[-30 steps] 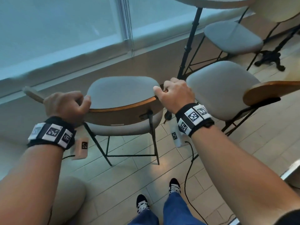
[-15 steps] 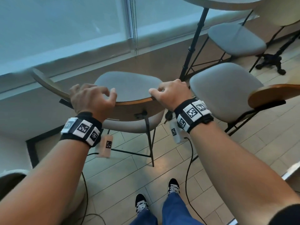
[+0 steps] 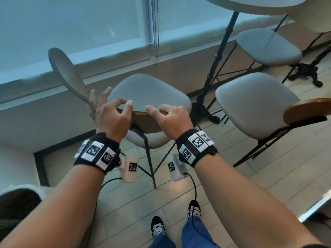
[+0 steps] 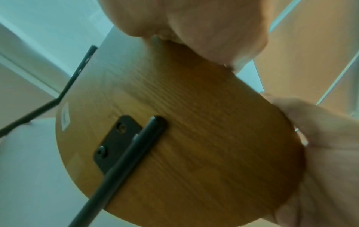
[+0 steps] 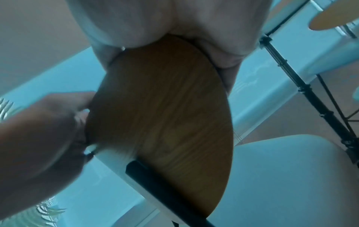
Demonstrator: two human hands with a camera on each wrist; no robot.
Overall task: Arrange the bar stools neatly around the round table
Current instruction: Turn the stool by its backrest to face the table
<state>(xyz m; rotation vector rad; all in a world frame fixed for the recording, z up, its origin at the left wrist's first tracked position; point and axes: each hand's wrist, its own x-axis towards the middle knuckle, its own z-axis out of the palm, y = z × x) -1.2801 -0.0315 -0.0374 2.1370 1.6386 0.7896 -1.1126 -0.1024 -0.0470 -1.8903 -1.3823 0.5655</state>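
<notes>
The middle bar stool has a grey seat (image 3: pixel 148 92) and a wooden backrest (image 3: pixel 146 123) just in front of me. My right hand (image 3: pixel 172 119) grips the backrest's top edge at its right end. Curled over the left end is my left hand (image 3: pixel 112 113), slightly blurred, fingertips on the edge. The left wrist view shows the backrest (image 4: pixel 194 138) from behind with its black bracket. In the right wrist view the backrest (image 5: pixel 165 107) sits between both hands. The round table (image 3: pixel 254 4) is at the top right.
A second stool (image 3: pixel 254 102) with a wooden backrest stands close on the right and a third (image 3: pixel 268 45) sits under the table. At the left, by the window wall, is another stool's backrest (image 3: pixel 62 68). A black pole stand (image 3: pixel 220 51) rises between the stools.
My left hand let go of the backrest's far left end and shifted right, closer to my right hand. The stool has turned, so its backrest looks narrower. My right hand kept its grip.
</notes>
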